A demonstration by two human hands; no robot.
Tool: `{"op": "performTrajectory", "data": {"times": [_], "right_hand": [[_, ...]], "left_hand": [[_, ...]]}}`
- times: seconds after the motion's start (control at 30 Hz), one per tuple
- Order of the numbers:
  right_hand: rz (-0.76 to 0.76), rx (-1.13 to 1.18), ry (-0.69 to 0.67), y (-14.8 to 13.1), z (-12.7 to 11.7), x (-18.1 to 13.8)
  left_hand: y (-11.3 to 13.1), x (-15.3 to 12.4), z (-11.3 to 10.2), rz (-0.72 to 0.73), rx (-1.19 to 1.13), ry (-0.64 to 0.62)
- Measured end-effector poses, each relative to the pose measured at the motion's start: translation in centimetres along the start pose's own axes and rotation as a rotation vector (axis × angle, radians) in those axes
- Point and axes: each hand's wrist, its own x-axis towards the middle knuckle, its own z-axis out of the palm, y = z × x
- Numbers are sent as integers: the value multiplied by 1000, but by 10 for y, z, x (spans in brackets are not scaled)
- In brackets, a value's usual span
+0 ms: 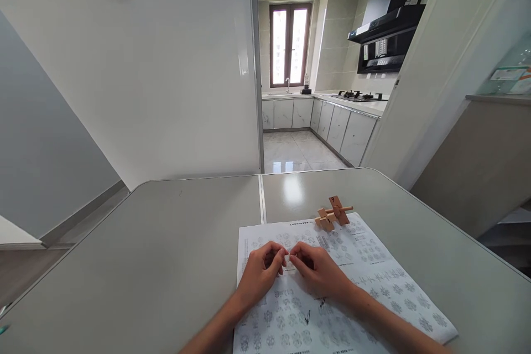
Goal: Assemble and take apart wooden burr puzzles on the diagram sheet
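Observation:
A large white sheet point(286, 318) printed with rows of small line drawings lies on the table. Over its upper middle, my left hand point(264, 265) and my right hand point(317, 268) face each other, fingertips almost meeting. The fingers of both are curled into a pinch; whatever may be between them is too small or hidden to make out. Beyond my right hand, a partly joined wooden puzzle point(334, 214), with flat notched pieces and a thin rod, rests at the sheet's far edge.
The grey table point(178, 265) has a seam running down its middle. Behind it stand a white wall point(174, 77) and a doorway to a kitchen with cabinets point(344, 127). A clear plastic bottle point(508, 74) is on a ledge at the right.

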Motion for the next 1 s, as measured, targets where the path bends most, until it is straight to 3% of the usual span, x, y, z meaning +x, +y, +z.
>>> {"op": "performTrajectory", "data": {"times": [0.4, 0.73, 0.87, 1.0], "right_hand": [[19, 26, 9, -9, -4, 0], [-6, 27, 42, 0, -5, 2], [-23, 17, 179, 4, -17, 6], [-56, -11, 482, 10, -36, 11]], "left_hand": [[4, 0, 0, -2, 19, 1], [1, 1, 1, -1, 20, 5], [-2, 1, 1, -10, 11, 3], [-2, 1, 1, -22, 14, 2]]}}
